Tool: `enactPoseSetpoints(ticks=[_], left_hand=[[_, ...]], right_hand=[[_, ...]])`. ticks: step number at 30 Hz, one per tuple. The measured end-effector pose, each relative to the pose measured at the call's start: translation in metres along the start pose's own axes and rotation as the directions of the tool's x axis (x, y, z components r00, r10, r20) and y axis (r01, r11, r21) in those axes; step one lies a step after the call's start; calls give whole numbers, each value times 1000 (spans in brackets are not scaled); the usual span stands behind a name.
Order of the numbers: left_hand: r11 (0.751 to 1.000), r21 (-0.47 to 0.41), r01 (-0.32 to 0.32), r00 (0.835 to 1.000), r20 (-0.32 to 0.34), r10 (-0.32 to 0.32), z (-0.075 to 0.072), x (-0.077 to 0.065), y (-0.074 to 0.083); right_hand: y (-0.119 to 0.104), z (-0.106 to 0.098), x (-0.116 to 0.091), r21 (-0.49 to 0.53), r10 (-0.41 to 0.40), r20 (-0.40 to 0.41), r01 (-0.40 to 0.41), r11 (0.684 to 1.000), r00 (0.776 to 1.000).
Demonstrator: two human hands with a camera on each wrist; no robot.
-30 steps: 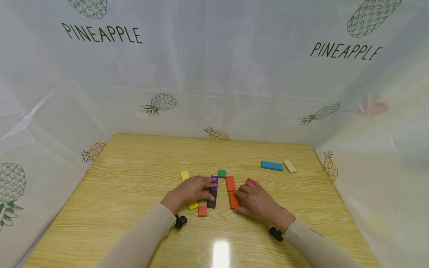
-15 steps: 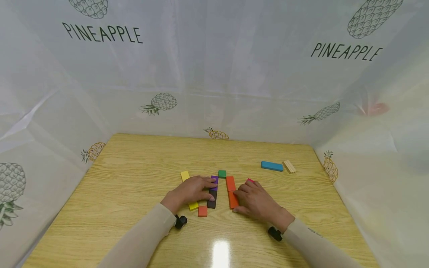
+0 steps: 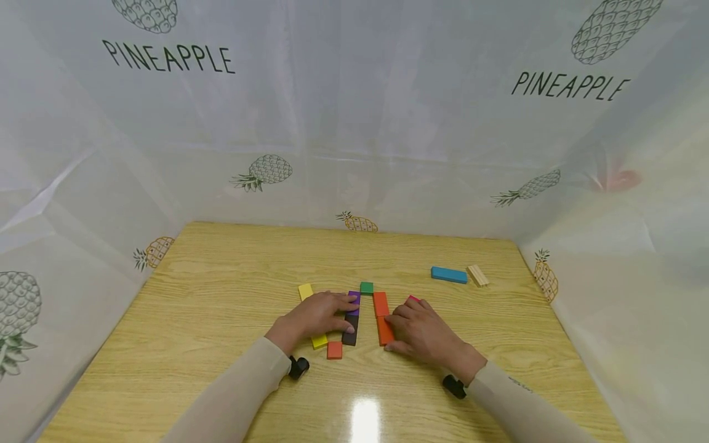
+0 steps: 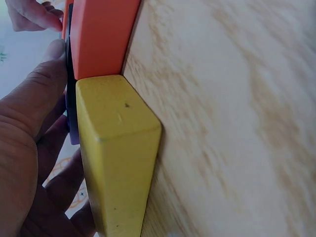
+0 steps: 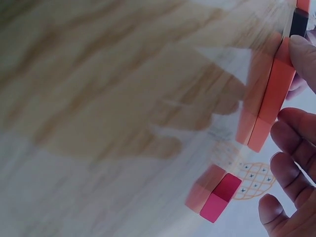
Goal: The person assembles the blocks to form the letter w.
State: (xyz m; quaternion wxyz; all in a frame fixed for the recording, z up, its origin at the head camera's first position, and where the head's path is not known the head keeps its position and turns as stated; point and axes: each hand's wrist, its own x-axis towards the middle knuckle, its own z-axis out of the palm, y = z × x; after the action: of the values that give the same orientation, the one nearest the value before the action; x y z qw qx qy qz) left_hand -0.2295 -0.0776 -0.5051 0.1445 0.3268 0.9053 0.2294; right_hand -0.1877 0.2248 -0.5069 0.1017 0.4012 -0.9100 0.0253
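Near the table's middle, my left hand (image 3: 318, 312) reaches over a yellow block (image 3: 319, 341). Its fingertips rest on a purple block (image 3: 354, 303), and the thumb touches the black block (image 3: 350, 330) lined up below it. My right hand (image 3: 429, 335) lies beside two orange-red blocks set end to end. Its thumb is at the near end of the lower orange block (image 5: 279, 81), the index fingertip by the seam with the upper orange-red block (image 3: 381, 304). A pink block (image 3: 414, 298) shows partly beyond the right knuckles. Most of the yellow block's middle is hidden under the left hand.
A small red block (image 3: 335, 350) lies at the yellow block's near end, and a small green block (image 3: 367, 288) sits behind the purple one. Farther back right are a blue block (image 3: 449, 275) and a pale ridged wooden piece (image 3: 478, 275). A pineapple-print sheet (image 3: 354, 123) surrounds the table.
The lower orange block and the right thumb have shifted very slightly left, bringing the block more in line with the one above. The left hand keeps its place.
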Motion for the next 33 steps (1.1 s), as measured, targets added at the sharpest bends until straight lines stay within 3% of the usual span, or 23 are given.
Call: enactPoseSetpoints(ticks=[16,33], left_hand=[[1000,5,-1,1000,9,1,-1,-1,2],[1000,-5,-19,1000,-10,19,-2,0,4]], right_hand=[[-1,1,-2,16,11,-15,-11,1000,1000],[7,-3,-16,54,114,-10,-114,992,993]])
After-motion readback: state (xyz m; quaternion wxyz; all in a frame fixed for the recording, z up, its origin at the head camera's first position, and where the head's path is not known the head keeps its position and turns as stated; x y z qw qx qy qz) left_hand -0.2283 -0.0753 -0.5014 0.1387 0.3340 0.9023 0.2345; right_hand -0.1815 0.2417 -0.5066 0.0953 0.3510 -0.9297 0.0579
